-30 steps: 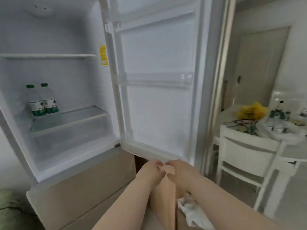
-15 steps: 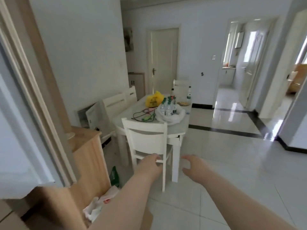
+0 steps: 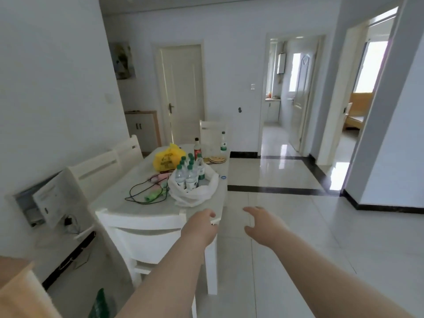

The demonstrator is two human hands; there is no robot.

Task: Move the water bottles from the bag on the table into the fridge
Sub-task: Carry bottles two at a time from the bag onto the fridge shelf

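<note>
Your left hand [image 3: 202, 227] and right hand [image 3: 261, 226] hang empty, fingers loose, while the water bottles [image 3: 187, 177], green labels unreadable, stand in the white bag [image 3: 197, 196] on the table [image 3: 128, 198] at your eleven o'clock.

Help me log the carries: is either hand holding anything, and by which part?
Nothing is held: the left hand and the right hand are empty, and the water bottles stand in the white bag.

No lettering can be read: the green labels on the water bottles [image 3: 186, 180] in the white bag [image 3: 195, 196] and the dark print on the yellow bag [image 3: 167, 159] are too small and blurred.
</note>
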